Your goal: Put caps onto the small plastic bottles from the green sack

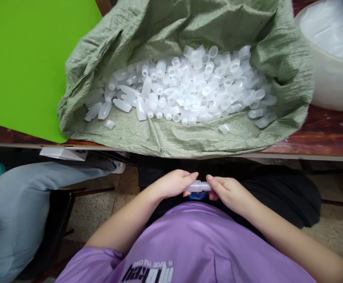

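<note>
In front of my body, below the table edge, my left hand (179, 183) grips one end of a small translucent plastic bottle (194, 186). My right hand (223, 188) pinches the narrower cap (205, 186) at the bottle's other end. Bottle and cap lie in one line, held level between both hands. Something blue (197, 195) shows just under the bottle; what it is I cannot tell. Past my hands, a heap of similar translucent bottles and caps (189, 86) lies loose on an open green woven sack (171, 141).
A bright green board (26, 70) covers the table's left side. At the far right stands a white tub (327, 86) with whitish plastic inside. The brown table (333, 133) ends just ahead of my lap. Another person's jeans-clad leg (32, 196) is at the left, beside a dark chair (53, 224).
</note>
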Tool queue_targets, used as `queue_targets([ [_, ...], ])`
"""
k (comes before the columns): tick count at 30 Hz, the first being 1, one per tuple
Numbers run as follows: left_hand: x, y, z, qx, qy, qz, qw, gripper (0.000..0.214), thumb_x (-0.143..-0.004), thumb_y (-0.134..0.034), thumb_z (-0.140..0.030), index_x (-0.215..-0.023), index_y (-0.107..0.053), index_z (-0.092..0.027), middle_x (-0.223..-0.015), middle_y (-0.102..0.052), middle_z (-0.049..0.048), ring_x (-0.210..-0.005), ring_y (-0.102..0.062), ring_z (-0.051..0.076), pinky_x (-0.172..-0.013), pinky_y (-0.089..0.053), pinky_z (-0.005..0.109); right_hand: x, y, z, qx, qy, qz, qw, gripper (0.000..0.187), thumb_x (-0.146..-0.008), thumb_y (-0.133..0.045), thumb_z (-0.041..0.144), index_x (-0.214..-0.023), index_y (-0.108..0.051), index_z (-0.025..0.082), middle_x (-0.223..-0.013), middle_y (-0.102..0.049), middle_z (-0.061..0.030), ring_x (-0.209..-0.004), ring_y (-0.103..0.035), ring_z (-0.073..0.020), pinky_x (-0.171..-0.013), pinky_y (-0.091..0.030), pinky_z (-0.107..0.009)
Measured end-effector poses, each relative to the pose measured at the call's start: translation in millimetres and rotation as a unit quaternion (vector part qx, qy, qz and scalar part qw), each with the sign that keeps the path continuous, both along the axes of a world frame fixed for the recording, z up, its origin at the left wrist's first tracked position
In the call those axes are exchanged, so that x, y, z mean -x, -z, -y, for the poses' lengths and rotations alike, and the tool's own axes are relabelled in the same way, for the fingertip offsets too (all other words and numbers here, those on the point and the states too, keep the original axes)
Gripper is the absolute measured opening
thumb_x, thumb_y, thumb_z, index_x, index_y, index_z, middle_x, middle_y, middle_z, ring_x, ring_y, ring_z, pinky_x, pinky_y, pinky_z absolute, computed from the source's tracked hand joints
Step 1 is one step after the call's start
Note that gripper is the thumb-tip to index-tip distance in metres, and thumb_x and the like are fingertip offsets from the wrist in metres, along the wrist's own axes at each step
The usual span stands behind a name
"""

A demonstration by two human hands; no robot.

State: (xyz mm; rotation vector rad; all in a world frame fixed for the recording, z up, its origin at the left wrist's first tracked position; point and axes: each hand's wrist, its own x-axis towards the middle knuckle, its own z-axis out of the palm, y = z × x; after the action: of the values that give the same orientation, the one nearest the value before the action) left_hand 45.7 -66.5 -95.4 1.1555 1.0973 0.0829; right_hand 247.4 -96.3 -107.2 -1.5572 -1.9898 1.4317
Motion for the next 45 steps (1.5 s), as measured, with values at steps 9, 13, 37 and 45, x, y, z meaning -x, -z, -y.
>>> queue_targets([
  [9, -1, 4.2, 0, -0.036, 0.021, -0.035, 0.999, 0.055, -0.080, -0.031, -0.064, -0.058, -0.049, -0.016, -0.046, -0.046, -0.0030, -0.041, -0.036, 0.009, -0.046, -0.030, 0.023, 3, 15.6, 7, 0.004, 0.037, -0.101, 0.994, 0.039, -0.091, -0.030, 0.046, -0.095, -0.057, 0.018, -0.080, -0.062, -0.0062, -0.072, -0.060, -0.0157, -0.068, -0.050, -0.031],
  [13, -2, 7.7, 2, -0.034, 0.021, -0.040, 0.998, 0.054, -0.079, -0.033, -0.063, -0.060, -0.050, -0.016, -0.046, -0.046, -0.0030, -0.040, -0.035, 0.008, -0.045, -0.029, 0.023, 5, 16.2, 6, -0.083, -0.037, -0.061, 0.994, 0.030, -0.087, -0.043, 0.045, -0.091, -0.057, 0.018, -0.086, -0.061, -0.0069, -0.076, -0.057, -0.0166, -0.071, -0.048, -0.031],
  [37, -19, 35.5, 4, -0.014, -0.123, -0.096, 0.988, 0.051, -0.087, -0.030, -0.052, -0.079, -0.059, -0.011, -0.061, -0.057, 0.0023, -0.037, -0.040, 0.008, -0.040, -0.034, 0.022, 16, 50.9, -11, 0.117, 0.147, -0.102, 0.977, 0.045, -0.080, -0.042, 0.058, -0.085, -0.056, 0.016, -0.078, -0.059, -0.0065, -0.068, -0.056, -0.0158, -0.059, -0.046, -0.029],
  [45, 0, 19.4, -7, -0.067, -0.076, -0.044, 0.994, 0.048, -0.084, -0.048, -0.035, -0.128, -0.047, -0.016, -0.136, -0.045, 0.0117, -0.122, -0.044, 0.021, -0.099, -0.036, 0.032, -27, 2.6, -20, -0.163, -0.031, 0.012, 0.986, 0.024, -0.086, -0.046, 0.037, -0.095, -0.064, 0.023, -0.093, -0.066, -0.0061, -0.087, -0.062, -0.0201, -0.080, -0.049, -0.035],
])
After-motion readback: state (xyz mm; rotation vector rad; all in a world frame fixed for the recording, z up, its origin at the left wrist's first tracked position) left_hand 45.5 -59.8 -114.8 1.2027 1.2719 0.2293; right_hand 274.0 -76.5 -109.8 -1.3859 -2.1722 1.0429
